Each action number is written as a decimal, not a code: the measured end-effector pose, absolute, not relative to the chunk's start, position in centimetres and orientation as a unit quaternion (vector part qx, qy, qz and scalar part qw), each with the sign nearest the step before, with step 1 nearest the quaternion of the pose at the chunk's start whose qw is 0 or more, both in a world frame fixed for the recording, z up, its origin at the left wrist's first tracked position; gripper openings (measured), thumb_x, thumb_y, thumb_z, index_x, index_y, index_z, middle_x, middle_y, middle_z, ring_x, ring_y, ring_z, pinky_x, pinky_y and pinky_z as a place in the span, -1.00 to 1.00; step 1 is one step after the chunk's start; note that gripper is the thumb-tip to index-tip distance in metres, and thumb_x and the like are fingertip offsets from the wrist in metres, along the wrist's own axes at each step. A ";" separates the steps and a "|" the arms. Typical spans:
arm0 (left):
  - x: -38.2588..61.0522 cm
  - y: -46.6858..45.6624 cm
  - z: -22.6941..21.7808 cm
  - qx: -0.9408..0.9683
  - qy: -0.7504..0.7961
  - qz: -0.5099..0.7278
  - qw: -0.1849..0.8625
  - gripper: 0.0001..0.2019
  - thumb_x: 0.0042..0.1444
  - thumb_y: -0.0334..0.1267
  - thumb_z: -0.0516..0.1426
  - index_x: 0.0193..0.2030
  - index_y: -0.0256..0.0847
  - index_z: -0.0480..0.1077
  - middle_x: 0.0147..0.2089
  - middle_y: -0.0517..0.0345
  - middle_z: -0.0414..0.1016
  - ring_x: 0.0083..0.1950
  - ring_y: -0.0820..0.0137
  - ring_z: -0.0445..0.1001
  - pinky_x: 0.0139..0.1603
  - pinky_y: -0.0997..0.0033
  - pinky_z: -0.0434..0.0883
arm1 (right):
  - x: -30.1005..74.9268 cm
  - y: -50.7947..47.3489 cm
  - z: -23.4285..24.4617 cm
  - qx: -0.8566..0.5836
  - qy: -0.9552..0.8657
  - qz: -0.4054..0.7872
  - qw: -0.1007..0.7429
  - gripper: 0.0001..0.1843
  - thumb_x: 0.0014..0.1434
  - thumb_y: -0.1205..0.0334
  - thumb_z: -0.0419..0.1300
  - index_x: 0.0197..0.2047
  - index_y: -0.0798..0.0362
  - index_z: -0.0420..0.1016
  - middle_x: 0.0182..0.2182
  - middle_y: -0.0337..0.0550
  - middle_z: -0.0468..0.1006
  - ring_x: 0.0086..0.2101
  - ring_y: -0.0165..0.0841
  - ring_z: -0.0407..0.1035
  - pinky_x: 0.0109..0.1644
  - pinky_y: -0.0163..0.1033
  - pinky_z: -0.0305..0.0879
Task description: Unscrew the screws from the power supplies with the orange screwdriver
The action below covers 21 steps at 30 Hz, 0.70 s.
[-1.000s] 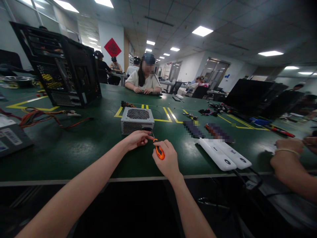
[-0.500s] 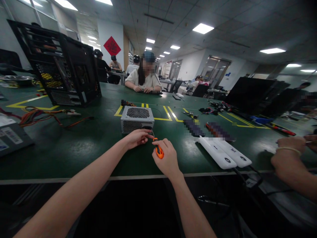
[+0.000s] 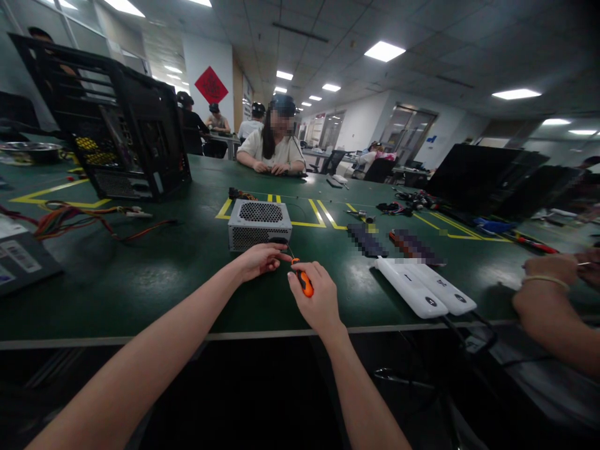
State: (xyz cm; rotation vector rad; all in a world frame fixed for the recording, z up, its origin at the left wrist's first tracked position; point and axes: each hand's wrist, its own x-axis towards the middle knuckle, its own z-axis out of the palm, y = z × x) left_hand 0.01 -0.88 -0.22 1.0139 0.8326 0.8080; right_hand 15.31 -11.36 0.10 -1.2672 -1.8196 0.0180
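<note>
A grey metal power supply (image 3: 255, 236) with perforated faces stands on the green table in front of me. My right hand (image 3: 316, 290) is wrapped round the orange-and-black handle of a screwdriver (image 3: 307, 286). The screwdriver's thin shaft slants up and left toward the power supply's near right corner, by a black part (image 3: 280, 240). Whether its tip touches anything is too small to tell. My left hand (image 3: 260, 261) rests close against the front of the power supply, index finger stretched toward the shaft, the other fingers loosely bent and apart. I see nothing gripped in it.
A black computer case (image 3: 164, 144) stands at the back left, with loose cables (image 3: 79, 219) and another grey power supply (image 3: 23, 256) before it. White power banks (image 3: 412, 287) lie to the right, near a co-worker's arm (image 3: 553, 312). Another person (image 3: 272, 144) sits across the table (image 3: 187, 294).
My right hand and the screwdriver handle have shifted slightly to the right, and the handle has turned a little in the fingers. My left hand and the power supply stay where they were.
</note>
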 end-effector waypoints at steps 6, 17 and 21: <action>-0.1 -0.8 -0.3 0.459 0.377 0.362 0.719 -0.65 0.10 -0.42 0.05 0.06 -0.33 0.26 -0.21 -0.08 0.52 -0.53 0.63 0.33 -0.58 0.70 0.28 | 15.4 -11.3 -0.2 -0.535 -0.714 0.027 0.451 -0.79 0.13 0.23 0.03 -0.15 0.06 0.31 -0.41 -0.20 0.45 -0.40 -0.36 0.35 -0.30 -0.27 0.26; 0.0 -0.8 -0.2 0.460 0.372 0.364 0.720 -0.63 0.07 -0.45 0.06 0.06 -0.33 0.25 -0.25 -0.04 0.52 -0.55 0.65 0.32 -0.59 0.71 0.28 | 15.2 -11.5 -0.1 -0.550 -0.711 0.033 0.436 -0.73 0.19 0.14 0.00 -0.07 0.06 0.28 -0.38 -0.18 0.46 -0.38 -0.35 0.37 -0.28 -0.27 0.25; 0.0 -0.9 -0.2 0.464 0.375 0.364 0.715 -0.62 0.08 -0.44 0.06 0.08 -0.33 0.23 -0.23 -0.05 0.52 -0.55 0.64 0.32 -0.59 0.70 0.27 | 15.4 -11.4 -0.4 -0.535 -0.733 -0.004 0.419 -0.81 0.11 0.27 0.04 -0.16 0.05 0.33 -0.35 -0.16 0.45 -0.32 -0.32 0.35 -0.22 -0.25 0.24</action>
